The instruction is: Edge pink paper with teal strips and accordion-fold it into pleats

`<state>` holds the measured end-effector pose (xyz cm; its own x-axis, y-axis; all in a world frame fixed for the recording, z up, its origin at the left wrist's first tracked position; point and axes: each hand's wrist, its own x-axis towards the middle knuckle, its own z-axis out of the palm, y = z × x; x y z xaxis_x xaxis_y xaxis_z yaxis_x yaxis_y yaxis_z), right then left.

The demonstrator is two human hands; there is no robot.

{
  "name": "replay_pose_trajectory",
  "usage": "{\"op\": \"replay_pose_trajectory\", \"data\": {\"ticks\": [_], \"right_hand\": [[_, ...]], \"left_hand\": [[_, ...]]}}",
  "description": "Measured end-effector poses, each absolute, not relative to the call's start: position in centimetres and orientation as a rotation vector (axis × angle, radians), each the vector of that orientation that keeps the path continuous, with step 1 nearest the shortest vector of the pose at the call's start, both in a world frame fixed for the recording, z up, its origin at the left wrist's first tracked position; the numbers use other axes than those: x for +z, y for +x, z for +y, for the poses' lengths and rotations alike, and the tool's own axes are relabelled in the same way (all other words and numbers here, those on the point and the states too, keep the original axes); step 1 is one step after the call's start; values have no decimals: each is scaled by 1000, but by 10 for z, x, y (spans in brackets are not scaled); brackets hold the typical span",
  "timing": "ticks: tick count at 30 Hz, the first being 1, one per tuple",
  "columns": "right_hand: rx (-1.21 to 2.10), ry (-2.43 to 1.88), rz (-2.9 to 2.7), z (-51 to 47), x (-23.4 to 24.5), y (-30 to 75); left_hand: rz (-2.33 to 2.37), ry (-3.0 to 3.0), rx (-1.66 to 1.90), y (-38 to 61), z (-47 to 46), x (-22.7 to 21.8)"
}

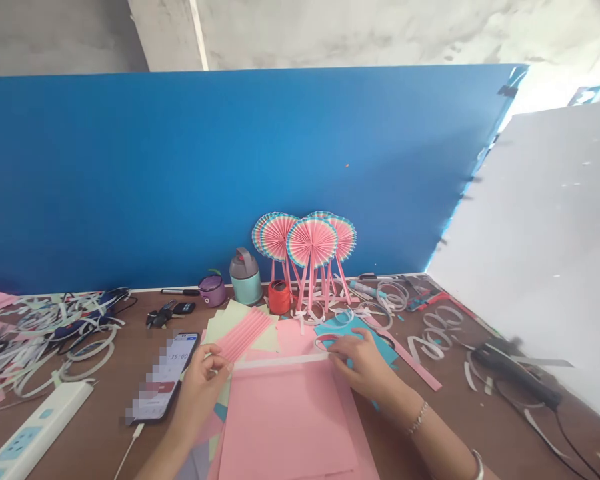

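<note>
A stack of pink paper sheets [287, 417] lies in front of me. Across its upper edge runs a narrow white strip [280, 361], which looks like double-sided tape. My left hand [207, 377] pinches the strip's left end between thumb and fingers. At the other end, my right hand [363, 360] has its fingers closed on the strip, close to the paper's top right corner. A pleated pink paper piece [245, 335] lies just beyond my left hand. Beside my right fingers is a reddish loop [325, 341], partly hidden, on blue paper [350, 325].
Pink pleated paper fans [312, 243] stand at the back, near a red container [279, 297] and a teal flask [245, 277]. To the left are a phone [165, 380], a power strip [45, 433] and tangled white strips [87, 343]. A glue gun [515, 373] lies right.
</note>
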<state>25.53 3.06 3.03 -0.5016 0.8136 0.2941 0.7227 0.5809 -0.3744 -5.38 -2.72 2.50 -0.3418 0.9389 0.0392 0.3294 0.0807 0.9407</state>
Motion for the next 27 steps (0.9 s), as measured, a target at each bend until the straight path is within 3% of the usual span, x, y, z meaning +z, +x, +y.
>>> {"op": "replay_pose_trajectory", "data": {"ticks": [27], "right_hand": [[189, -1264, -2385, 32, 21, 252]], "left_hand": [[1992, 1380, 1246, -47, -30, 11]]}}
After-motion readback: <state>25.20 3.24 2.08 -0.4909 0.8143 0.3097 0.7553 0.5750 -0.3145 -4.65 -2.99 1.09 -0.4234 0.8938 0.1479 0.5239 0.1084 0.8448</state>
